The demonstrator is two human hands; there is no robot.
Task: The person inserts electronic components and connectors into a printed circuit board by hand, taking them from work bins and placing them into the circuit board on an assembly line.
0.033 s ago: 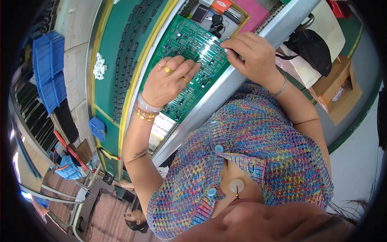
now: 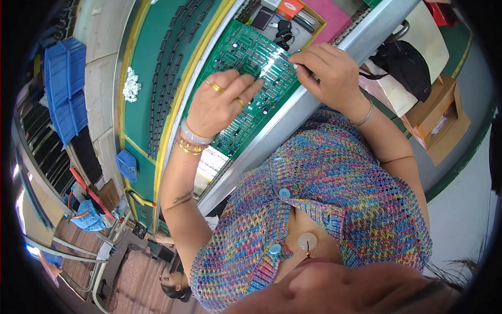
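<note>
A large green circuit board lies on the bench beside a metal rail. My left hand, wearing gold rings and bracelets, rests flat on the middle of the board with its fingers stretched out and apart. My right hand is at the board's right edge, fingertips curled and pinching that edge near a shiny strip. Whether a small part sits between those fingertips is hidden. My colourful knitted top fills the lower middle of the view.
Left of the board runs a green conveyor with rows of black parts and a pile of small white pieces. Blue bins stand farther left. A pink tray, black bag and cardboard box lie right. Another person's head shows below.
</note>
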